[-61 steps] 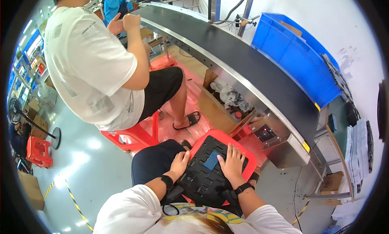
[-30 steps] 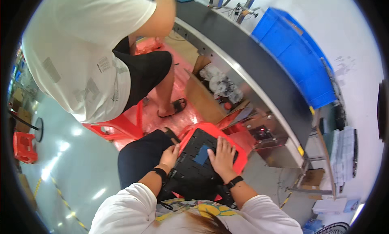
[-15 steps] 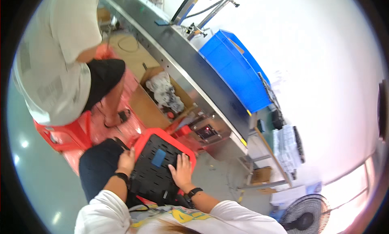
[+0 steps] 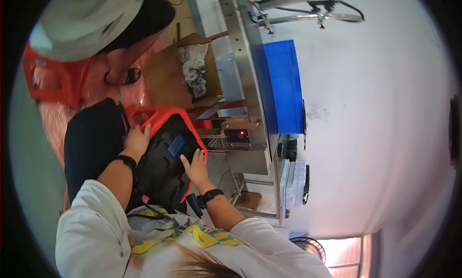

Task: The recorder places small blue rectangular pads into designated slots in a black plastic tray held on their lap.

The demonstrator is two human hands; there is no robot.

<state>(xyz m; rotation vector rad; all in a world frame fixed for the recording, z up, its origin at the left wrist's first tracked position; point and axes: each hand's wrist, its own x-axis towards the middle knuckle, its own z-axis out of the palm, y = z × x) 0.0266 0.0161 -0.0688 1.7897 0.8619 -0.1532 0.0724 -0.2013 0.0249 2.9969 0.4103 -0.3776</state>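
A black slotted panel (image 4: 163, 170) with a small blue rectangle (image 4: 176, 146) on it lies within a red plastic rim (image 4: 185, 115), tilted in front of my body. My left hand (image 4: 136, 144) is closed at the panel's upper left edge, fingertips against the red rim. On the right side, my right hand (image 4: 195, 167) rests with fingers stretched out and apart, its thumb over the panel and its fingertips near the rim. Both wrists wear dark bands. What supports the panel from below is hidden.
A metal workbench (image 4: 257, 81) runs along the right, with a blue crate (image 4: 285, 85) on it and a control box (image 4: 237, 136) below. Beyond my left hand stand an open cardboard box (image 4: 166, 76) and a person on a red stool (image 4: 60, 83). A fan (image 4: 310, 248) is at lower right.
My view has turned and shifted, so the bench now stands nearly upright in the picture. Both hands remain on the panel's two sides, the right hand still near its rim.
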